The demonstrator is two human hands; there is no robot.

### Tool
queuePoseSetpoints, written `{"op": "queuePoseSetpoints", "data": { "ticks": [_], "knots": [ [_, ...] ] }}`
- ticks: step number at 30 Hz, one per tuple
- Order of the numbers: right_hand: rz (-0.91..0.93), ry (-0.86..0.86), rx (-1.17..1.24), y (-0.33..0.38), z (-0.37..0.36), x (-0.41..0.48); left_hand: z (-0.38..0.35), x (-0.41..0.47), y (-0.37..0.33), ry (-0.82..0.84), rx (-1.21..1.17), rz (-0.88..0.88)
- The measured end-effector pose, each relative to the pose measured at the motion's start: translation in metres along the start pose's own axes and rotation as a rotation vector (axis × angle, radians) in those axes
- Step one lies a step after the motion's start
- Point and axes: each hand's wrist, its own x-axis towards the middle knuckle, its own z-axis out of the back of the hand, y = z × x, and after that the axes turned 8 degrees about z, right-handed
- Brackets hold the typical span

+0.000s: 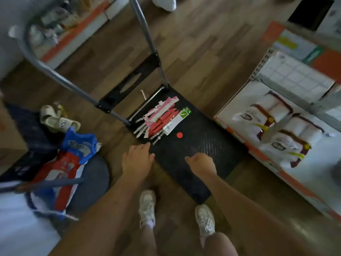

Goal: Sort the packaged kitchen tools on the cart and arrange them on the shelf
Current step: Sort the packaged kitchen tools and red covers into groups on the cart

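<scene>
Head view, looking down at the floor. Black flat cart [203, 145] lies ahead, its grey tube handle [55, 74] rising at the far left end. Packaged kitchen tools [158, 119] sit in one loose pile on the far left part of the platform, just beside the handle base: pink-and-white packs at the far side, coral-red pieces in the middle, one white pack with a green end [178, 118] on the right, and metal handles sticking out toward the near side. A red round spot [179, 135] lies on the platform just right of the pile. Left hand [137, 157]: forearm stretched forward, palm down, fingers straight and together over the near left edge of the cart, tips close to the nearest metal handle; contact not resolvable, holding nothing. Right hand [201, 163]: forearm forward, back of hand up, above the platform and well apart from the pile, fingers curled under with the thumb pointing left, nothing seen in it. Shelf [295, 182] with an orange front edge stands low on the right, carrying wrapped packs of white rolls [276, 126]. Sandals [59, 121] and red-blue-white bags [73, 157] lie on the left. White sneakers [147, 206] are at the near end of the cart.
</scene>
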Motion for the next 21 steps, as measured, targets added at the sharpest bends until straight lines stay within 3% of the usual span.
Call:
{"op": "queuePoseSetpoints", "data": {
  "ticks": [11, 17, 21],
  "knots": [
    [0.021, -0.226, 0.242, -0.022, -0.191, 0.250, -0.225, 0.240, 0.043, -0.210, -0.141, -0.134],
    [0.046, -0.297, 0.276, -0.019, -0.231, 0.327, -0.261, 0.303, 0.054, -0.246, 0.011, -0.262],
    [0.003, -0.349, 0.507, -0.015, -0.239, 0.347, -0.250, 0.318, 0.048, -0.257, 0.089, -0.302]
  ]
}}
